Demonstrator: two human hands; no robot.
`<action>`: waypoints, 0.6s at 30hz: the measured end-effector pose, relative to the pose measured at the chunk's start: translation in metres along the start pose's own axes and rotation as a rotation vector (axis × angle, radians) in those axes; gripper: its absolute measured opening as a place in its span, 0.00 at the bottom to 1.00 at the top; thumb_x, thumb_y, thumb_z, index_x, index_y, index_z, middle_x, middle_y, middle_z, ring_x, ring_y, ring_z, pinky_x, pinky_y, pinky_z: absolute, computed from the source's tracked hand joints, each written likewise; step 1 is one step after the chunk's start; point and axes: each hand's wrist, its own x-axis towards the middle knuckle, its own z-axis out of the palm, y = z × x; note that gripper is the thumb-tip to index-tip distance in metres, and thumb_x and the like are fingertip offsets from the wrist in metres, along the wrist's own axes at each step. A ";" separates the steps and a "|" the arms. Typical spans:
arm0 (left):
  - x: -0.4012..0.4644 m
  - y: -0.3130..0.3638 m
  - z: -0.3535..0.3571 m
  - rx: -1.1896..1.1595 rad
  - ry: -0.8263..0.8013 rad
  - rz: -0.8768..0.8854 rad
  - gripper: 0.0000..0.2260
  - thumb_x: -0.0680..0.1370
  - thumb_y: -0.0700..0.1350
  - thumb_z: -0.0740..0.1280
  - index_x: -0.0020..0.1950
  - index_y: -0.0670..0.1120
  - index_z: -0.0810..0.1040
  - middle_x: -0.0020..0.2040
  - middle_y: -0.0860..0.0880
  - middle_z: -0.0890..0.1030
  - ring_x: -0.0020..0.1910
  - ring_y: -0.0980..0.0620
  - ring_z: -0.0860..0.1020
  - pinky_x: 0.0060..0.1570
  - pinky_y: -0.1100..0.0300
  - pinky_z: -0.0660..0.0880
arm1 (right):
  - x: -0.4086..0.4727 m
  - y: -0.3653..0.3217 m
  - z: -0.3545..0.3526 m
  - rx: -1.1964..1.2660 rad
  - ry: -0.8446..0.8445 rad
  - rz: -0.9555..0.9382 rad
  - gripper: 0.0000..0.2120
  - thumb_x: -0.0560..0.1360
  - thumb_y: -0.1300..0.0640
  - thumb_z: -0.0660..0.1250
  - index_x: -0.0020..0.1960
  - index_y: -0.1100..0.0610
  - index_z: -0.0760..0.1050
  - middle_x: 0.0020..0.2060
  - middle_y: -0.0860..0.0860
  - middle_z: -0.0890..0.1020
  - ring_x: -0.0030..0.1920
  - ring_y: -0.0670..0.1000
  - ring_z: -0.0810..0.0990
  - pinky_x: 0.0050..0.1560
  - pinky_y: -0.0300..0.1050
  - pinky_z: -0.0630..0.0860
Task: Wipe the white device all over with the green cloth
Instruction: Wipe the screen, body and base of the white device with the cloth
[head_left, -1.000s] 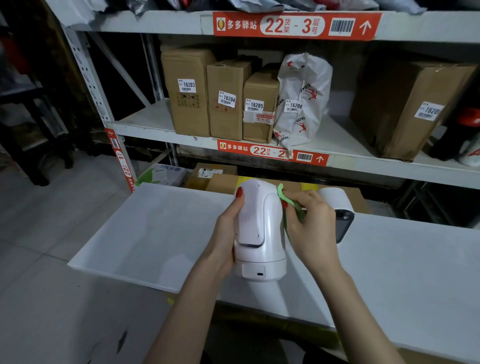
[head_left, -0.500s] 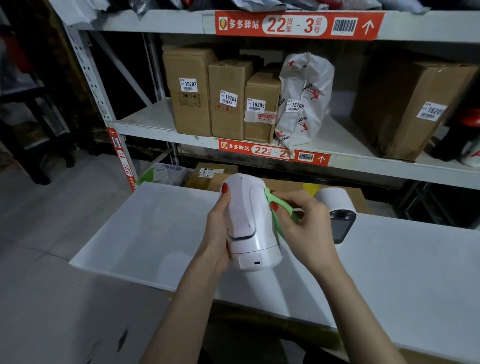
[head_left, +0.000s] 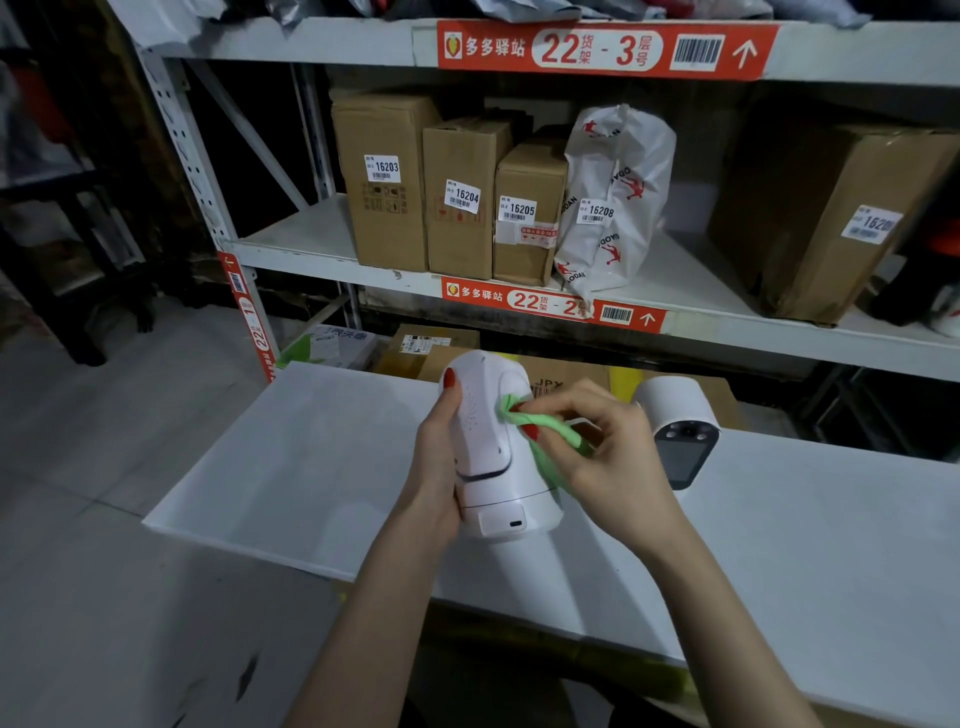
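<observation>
While left hand (head_left: 434, 467) grips the rounded white plastic device (head_left: 493, 457), right hand (head_left: 597, 452) pinches the crumpled green cloth (head_left: 550, 431) against its side. Best to turn the body steadily, covering the seams.

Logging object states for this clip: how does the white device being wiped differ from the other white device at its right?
The white device is gripped by the left hand and rubbed with the green cloth; the second device stands untouched on the table. The held one shows its plain white back, the second a dark lens face. Both have rounded white shells.
</observation>
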 end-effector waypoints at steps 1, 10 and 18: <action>0.000 0.000 0.000 0.000 -0.002 -0.001 0.17 0.80 0.60 0.60 0.52 0.49 0.79 0.43 0.43 0.83 0.41 0.43 0.81 0.46 0.49 0.78 | 0.000 0.001 0.000 0.004 0.011 0.000 0.12 0.73 0.68 0.70 0.49 0.53 0.83 0.44 0.50 0.81 0.45 0.48 0.79 0.44 0.39 0.75; 0.000 -0.003 0.003 0.014 -0.053 -0.033 0.20 0.80 0.60 0.62 0.58 0.46 0.80 0.45 0.42 0.85 0.42 0.43 0.82 0.45 0.50 0.80 | 0.002 0.008 -0.003 -0.043 0.135 0.017 0.12 0.73 0.67 0.70 0.50 0.51 0.82 0.46 0.47 0.82 0.48 0.47 0.80 0.49 0.42 0.77; 0.003 -0.002 -0.003 0.033 0.016 -0.009 0.22 0.80 0.63 0.58 0.63 0.49 0.77 0.52 0.41 0.82 0.46 0.41 0.81 0.46 0.49 0.79 | -0.001 -0.001 -0.009 0.002 -0.225 0.089 0.11 0.72 0.67 0.71 0.47 0.52 0.85 0.42 0.47 0.81 0.42 0.48 0.78 0.41 0.36 0.73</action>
